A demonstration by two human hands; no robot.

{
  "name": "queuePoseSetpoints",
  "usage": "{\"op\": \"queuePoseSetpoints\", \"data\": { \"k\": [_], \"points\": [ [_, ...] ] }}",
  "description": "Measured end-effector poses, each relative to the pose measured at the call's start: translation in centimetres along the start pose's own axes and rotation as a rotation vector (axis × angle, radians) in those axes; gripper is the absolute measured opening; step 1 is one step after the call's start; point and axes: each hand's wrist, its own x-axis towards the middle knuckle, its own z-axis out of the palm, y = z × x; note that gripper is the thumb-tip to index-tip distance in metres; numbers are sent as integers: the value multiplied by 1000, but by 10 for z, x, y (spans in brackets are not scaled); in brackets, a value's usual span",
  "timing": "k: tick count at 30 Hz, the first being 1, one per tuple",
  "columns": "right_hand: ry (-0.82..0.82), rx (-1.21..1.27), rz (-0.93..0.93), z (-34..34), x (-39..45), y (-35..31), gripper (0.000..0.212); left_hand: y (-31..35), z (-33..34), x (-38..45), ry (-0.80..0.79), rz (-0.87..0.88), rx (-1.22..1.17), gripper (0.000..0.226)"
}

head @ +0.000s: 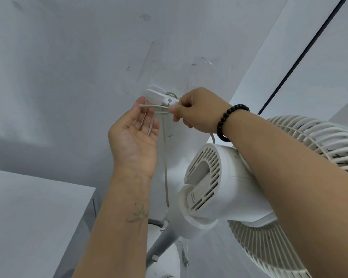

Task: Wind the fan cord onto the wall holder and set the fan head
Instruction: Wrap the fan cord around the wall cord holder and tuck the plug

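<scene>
Right hand (197,111) pinching beige cord (165,157) at white wall holder (159,96); left hand (135,133), 9 o'clock, lying open, cord crossing fingers; fan head (225,183) label unreadable.

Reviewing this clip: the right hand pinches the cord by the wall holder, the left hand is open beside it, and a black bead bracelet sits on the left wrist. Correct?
Not quite. In the head view the bracelet is on the right wrist, not the left. The rest holds: the right hand pinches the cord by the wall holder, and the left hand is open beside it.
</scene>
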Motion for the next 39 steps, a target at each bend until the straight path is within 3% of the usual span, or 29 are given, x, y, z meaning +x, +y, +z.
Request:
{"op": "queuePoseSetpoints", "data": {
  "k": [4, 7, 10, 15, 21, 30, 34, 39],
  "points": [
    [107, 21, -24, -1, 3, 4, 34, -3, 4, -1, 33, 111, 146, 28],
    [215, 15, -54, -2, 5, 4, 36, -7, 3, 2, 106, 322, 478, 35],
    [298, 4, -76, -3, 8, 4, 37, -12, 3, 0, 24, 418, 649, 52],
    [386, 3, -76, -4, 9, 4, 36, -4, -1, 5, -118, 352, 559, 57],
    [478, -75, -13, -8, 9, 4, 39, 8, -4, 5, -211, 177, 238, 54],
    [559, -69, 194, -13, 7, 2, 32, 2, -2, 4, -201, 239, 328, 42],
    [463, -25, 266, -13, 4, 8, 21, 2, -1, 2, -186, 273, 335, 35],
    [433, -60, 296, -14, 7, 18, 32, 2, -2, 4, -170, 268, 320, 44]
  ]
}}
